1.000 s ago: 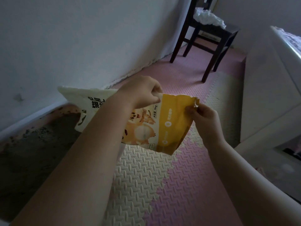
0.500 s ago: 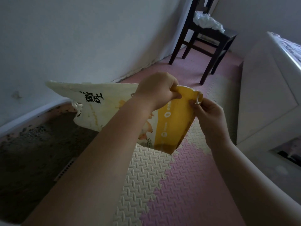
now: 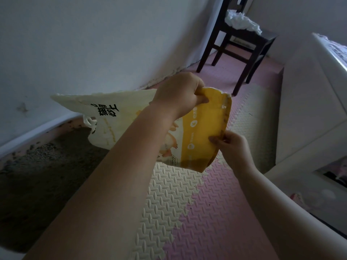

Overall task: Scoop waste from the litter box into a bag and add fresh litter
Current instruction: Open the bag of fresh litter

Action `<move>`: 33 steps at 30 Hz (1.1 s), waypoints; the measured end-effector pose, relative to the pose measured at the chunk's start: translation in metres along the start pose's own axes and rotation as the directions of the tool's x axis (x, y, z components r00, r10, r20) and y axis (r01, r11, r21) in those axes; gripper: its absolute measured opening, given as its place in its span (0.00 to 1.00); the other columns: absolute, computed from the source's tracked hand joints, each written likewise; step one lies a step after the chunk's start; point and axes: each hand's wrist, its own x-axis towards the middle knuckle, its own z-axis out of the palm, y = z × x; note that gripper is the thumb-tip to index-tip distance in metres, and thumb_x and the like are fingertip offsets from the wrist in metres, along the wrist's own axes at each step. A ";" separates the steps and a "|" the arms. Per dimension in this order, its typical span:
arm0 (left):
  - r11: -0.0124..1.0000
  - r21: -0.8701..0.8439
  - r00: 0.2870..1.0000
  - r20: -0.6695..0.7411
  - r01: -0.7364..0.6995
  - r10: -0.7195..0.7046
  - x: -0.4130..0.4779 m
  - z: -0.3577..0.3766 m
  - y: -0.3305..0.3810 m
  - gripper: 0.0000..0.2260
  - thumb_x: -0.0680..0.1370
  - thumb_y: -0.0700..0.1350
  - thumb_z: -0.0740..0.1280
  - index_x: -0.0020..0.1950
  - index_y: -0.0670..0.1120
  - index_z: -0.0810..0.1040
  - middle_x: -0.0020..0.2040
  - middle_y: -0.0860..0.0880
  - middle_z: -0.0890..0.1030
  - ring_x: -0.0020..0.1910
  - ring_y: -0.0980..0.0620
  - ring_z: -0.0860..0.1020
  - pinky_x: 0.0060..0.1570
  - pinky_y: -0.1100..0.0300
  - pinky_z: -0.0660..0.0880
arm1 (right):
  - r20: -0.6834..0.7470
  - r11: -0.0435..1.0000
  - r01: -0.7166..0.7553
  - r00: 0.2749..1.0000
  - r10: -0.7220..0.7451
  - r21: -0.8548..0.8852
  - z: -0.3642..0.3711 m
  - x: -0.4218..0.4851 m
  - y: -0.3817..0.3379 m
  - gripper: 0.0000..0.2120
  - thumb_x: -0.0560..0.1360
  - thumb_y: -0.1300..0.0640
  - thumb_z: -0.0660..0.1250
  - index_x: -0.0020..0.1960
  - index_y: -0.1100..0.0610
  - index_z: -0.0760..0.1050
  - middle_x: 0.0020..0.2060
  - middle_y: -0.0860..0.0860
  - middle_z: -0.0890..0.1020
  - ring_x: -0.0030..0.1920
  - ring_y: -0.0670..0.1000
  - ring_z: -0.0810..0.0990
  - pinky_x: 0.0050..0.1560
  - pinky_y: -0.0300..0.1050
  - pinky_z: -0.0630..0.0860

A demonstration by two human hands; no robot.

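A yellow and cream litter bag [image 3: 202, 132] with black characters hangs in the air, lying sideways, its cream end over the litter box. My left hand [image 3: 180, 94] grips the bag's upper yellow edge. My right hand [image 3: 231, 145] pinches the yellow end lower down on the right. The litter box [image 3: 33, 128] lies at the left against the wall, with a white rim and dark grey litter [image 3: 37, 171] inside. Nothing visibly pours from the bag.
Cream and pink foam mats [image 3: 169, 207] cover the floor. A dark wooden chair [image 3: 242, 44] with crumpled white material on its seat stands at the back. White furniture [image 3: 308, 102] rises on the right. The wall runs along the left.
The bag has risen and tipped further, its cream end moving out over the litter box. My right hand slid down from the top corner to the lower yellow end.
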 end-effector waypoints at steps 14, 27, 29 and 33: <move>0.996 -0.089 0.982 -0.186 0.019 -0.036 0.009 -0.017 -0.005 0.09 0.75 0.54 0.69 0.48 0.49 0.82 0.37 0.56 0.78 0.36 0.58 0.76 0.36 0.65 0.68 | -0.124 0.985 0.169 0.979 -0.164 0.029 -0.009 0.000 -0.028 0.04 0.74 0.60 0.69 0.44 0.52 0.78 0.41 0.50 0.83 0.45 0.54 0.83 0.49 0.54 0.81; 0.994 -0.103 0.982 -0.185 0.025 -0.044 0.008 -0.022 -0.009 0.06 0.75 0.54 0.68 0.44 0.52 0.78 0.32 0.60 0.72 0.32 0.62 0.71 0.32 0.68 0.62 | -0.130 0.977 0.208 0.971 -0.201 0.044 -0.008 0.000 -0.031 0.01 0.75 0.61 0.69 0.44 0.58 0.79 0.39 0.52 0.82 0.41 0.52 0.82 0.42 0.44 0.82; 0.995 -0.100 0.984 -0.170 0.025 -0.042 0.006 -0.020 -0.010 0.07 0.76 0.53 0.68 0.43 0.52 0.78 0.32 0.59 0.72 0.32 0.62 0.71 0.32 0.68 0.62 | -0.128 0.980 0.191 0.975 -0.183 0.051 -0.007 0.000 -0.028 0.01 0.74 0.61 0.69 0.46 0.58 0.79 0.40 0.52 0.83 0.42 0.52 0.83 0.44 0.45 0.82; 0.994 -0.106 0.983 -0.180 0.009 -0.028 0.003 -0.016 -0.008 0.10 0.76 0.53 0.69 0.49 0.48 0.82 0.38 0.54 0.79 0.36 0.56 0.76 0.36 0.65 0.67 | -0.115 0.982 0.166 0.981 -0.156 0.085 -0.007 -0.001 -0.026 0.02 0.75 0.62 0.68 0.46 0.57 0.78 0.41 0.52 0.83 0.41 0.49 0.82 0.43 0.42 0.81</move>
